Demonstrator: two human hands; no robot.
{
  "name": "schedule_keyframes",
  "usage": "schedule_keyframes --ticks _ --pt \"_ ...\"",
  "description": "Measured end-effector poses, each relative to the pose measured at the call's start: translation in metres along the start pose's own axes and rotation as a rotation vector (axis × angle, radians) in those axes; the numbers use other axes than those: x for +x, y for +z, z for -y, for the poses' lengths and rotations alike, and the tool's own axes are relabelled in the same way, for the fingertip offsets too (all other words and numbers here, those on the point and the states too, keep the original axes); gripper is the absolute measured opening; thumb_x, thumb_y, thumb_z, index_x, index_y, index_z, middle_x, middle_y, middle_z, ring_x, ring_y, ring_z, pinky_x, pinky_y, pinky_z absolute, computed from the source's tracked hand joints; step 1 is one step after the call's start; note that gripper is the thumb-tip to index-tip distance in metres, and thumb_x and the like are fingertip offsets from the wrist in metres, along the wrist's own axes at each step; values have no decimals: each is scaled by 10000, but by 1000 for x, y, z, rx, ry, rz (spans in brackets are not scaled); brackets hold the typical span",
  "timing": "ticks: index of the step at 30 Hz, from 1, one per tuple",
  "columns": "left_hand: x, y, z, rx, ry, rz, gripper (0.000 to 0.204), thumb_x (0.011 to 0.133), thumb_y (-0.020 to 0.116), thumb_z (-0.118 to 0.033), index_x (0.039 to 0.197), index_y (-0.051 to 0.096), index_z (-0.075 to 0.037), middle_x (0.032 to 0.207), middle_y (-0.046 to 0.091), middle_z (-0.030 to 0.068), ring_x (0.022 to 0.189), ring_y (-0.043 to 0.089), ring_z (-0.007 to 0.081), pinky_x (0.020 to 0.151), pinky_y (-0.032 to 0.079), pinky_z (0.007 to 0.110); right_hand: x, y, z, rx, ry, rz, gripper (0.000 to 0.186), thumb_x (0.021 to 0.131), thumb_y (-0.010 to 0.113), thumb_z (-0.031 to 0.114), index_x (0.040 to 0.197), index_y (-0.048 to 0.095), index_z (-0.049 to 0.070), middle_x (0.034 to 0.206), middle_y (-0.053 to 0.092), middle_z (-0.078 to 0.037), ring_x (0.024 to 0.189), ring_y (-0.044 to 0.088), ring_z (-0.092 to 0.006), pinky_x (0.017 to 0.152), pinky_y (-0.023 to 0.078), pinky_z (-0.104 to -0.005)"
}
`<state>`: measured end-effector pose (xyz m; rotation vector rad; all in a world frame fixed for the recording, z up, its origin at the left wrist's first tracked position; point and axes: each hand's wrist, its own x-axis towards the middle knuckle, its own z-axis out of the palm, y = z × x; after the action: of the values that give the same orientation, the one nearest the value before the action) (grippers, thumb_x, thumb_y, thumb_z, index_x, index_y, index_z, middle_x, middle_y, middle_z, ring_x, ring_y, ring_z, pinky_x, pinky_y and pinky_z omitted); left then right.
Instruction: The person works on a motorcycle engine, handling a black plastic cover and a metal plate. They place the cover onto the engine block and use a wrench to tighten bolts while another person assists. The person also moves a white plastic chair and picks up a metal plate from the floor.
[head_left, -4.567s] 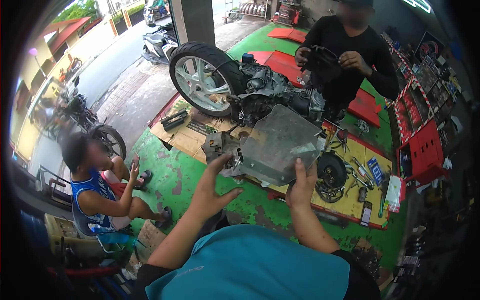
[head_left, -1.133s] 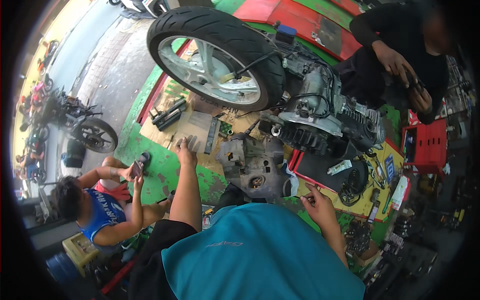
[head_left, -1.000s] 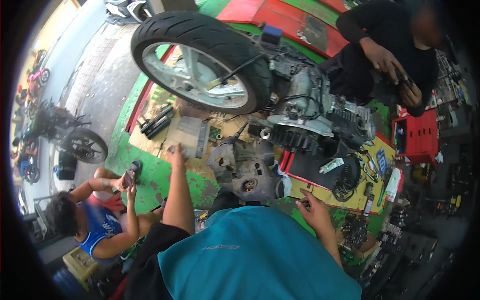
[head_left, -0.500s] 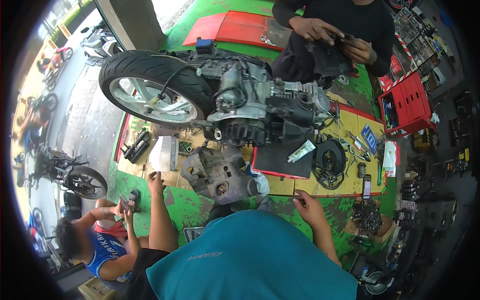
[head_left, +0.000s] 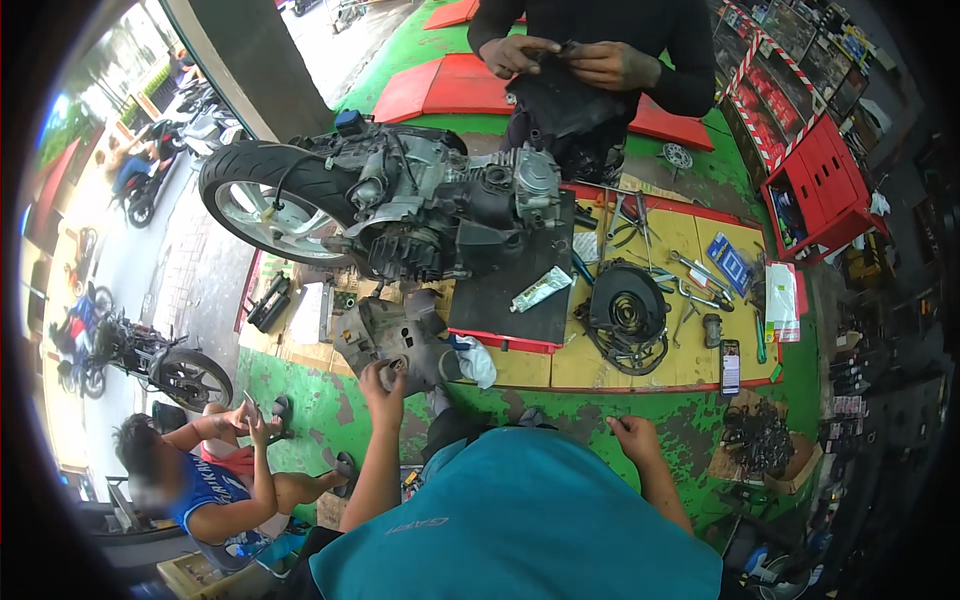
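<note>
My left hand [head_left: 384, 390] is at the near edge of a worn grey plastic cover [head_left: 370, 328], its fingers curled around the rim by the round opening. My right hand [head_left: 638, 440] is held above the green floor in front of the platform, fingers curled in, with nothing visible in it. Beyond the cover lies a scooter engine [head_left: 440, 205] joined to a rear wheel [head_left: 275, 205]. A white tube [head_left: 541, 289] rests on a black, red-edged board [head_left: 512, 318] beside the engine. A white cloth [head_left: 475, 364] lies against the cover.
A round black cover [head_left: 628, 300], several wrenches [head_left: 700, 275] and a phone [head_left: 730, 368] lie on the yellow platform [head_left: 560, 374]. Across it, a co-worker's hands [head_left: 610, 66] hold a black part. At left sits a person [head_left: 215, 480] with a phone. A red cabinet [head_left: 820, 185] stands right.
My left hand has moved forward and right onto the grey cover. My right hand has drawn back slightly and its fingers have curled in. The view has shifted; the co-worker still handles the black part.
</note>
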<state>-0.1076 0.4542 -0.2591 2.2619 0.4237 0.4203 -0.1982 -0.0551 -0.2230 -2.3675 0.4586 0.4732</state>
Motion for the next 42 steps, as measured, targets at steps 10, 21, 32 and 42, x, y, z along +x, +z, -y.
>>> schedule_keyframes --ticks 10,21,32,42 --pt "-15 11 -31 188 63 236 697 715 913 -336 1296 622 -85 1435 514 187 1338 453 424 1142 382 525 -22 53 -145 377 391 26 605 970 647 563 929 802 -21 594 593 -99 488 561 -221 528 476 -411" --pt "2 24 -4 341 -27 427 1202 714 879 -486 1641 240 -66 1711 154 259 1572 234 405 1239 279 578 -37 136 -261 594 384 -3 351 1024 604 308 1053 717 -23 809 707 -132 685 667 -224 614 524 -381" --pt "-2 17 -31 449 -112 596 1220 742 845 -542 1659 185 -82 1718 142 256 1584 185 423 1222 270 635 42 49 -33 107 -488 -270 325 955 714 278 1116 732 -3 1085 722 -168 1028 671 -356 903 532 -454" --pt "1 10 -4 333 -35 630 1087 786 806 -545 1613 305 -48 1637 315 313 1546 288 425 1232 337 465 69 81 -37 -288 -369 -52 791 915 697 458 1553 430 76 1654 362 -184 1557 287 -366 1235 228 -622"
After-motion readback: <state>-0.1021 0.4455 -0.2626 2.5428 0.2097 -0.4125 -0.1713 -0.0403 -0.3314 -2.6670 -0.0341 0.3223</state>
